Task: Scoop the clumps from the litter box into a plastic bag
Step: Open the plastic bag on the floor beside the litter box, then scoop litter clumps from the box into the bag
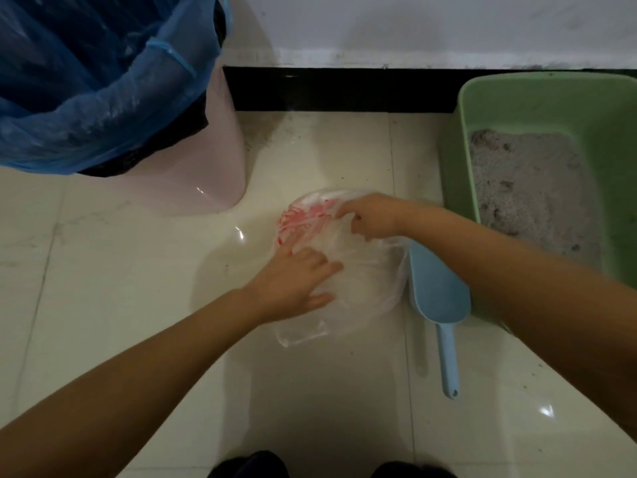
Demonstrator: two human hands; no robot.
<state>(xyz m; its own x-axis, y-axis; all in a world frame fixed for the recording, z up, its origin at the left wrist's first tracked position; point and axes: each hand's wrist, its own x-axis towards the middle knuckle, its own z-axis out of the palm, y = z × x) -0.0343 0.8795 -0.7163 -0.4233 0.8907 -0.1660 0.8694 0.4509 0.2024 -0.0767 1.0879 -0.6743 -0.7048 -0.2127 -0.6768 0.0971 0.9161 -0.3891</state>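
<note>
A clear plastic bag (365, 288) with red print lies crumpled on the tiled floor in the middle of the head view. My left hand (296, 281) rests on its near left side with the fingers spread over the plastic. My right hand (370, 217) pinches the bag's far edge with curled fingers. A light blue litter scoop (439, 305) lies on the floor just right of the bag, handle toward me. The green litter box (458, 174) stands at the right, holding grey litter (527, 188) with a few darker clumps.
A pink bin (206, 167) lined with a blue bag (86, 98) stands at the back left. A black skirting strip (337, 91) and white wall run along the back. My dark shoes (251, 465) show at the bottom edge.
</note>
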